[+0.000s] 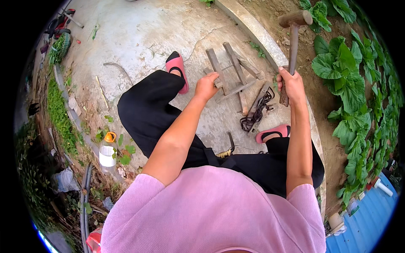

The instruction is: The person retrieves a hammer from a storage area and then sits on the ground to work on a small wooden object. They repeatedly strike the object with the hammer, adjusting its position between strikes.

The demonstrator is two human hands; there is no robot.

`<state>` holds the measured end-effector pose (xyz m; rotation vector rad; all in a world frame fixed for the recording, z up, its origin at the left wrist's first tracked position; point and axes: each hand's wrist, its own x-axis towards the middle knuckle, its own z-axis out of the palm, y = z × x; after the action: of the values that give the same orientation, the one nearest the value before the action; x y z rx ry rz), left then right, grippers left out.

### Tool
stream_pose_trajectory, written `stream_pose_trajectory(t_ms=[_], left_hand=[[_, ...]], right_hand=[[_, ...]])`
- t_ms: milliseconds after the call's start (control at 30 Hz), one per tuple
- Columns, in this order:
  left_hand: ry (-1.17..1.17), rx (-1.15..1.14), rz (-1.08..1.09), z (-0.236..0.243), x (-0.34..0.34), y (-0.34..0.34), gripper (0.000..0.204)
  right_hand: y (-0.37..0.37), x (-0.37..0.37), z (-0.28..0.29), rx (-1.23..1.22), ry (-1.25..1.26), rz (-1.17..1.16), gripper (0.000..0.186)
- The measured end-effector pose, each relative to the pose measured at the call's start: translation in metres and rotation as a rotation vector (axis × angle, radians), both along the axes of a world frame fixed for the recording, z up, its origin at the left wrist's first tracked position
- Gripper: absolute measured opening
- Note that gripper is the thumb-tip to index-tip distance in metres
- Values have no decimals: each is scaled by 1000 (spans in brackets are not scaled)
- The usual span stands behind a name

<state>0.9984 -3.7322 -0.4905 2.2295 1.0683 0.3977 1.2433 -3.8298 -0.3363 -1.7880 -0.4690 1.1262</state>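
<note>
Head view: left fingers [213, 76] around a wooden bar [218, 83], right fingers [279, 79] around a hammer [293, 48].

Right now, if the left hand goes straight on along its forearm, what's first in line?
Past the piece of wood that the left hand holds, probably the leftmost long wooden bar just ahead; depth is unclear from one view.

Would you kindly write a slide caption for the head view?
Hammer held head-up in the right hand, while the left hand grips a wooden piece at a wooden frame on concrete.
</note>
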Motion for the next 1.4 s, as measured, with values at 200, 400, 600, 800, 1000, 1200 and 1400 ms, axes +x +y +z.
stream_pose_trajectory(t_ms=[200,400,600,800,1000,1200,1400], left_hand=[[79,102,-89,-13,2,-22,37],[71,53,-95,3,9,1,33],[48,-105,97,3,5,22,29],[-182,-19,156,4,-8,14,25],[-124,-48,164,2,-9,13,25],[-70,-190,126,1,-9,50,27],[-117,-352,104,13,-7,70,27]], right_hand=[[-43,-55,16,144,58,-136,16],[-96,-94,-25,-70,371,-115,14],[-98,-87,-13,-41,370,-65,15],[-75,-67,41,77,144,24,16],[-77,-86,63,170,128,27,15],[-111,-110,35,-118,375,9,12],[-152,-119,-73,-518,597,-34,18]])
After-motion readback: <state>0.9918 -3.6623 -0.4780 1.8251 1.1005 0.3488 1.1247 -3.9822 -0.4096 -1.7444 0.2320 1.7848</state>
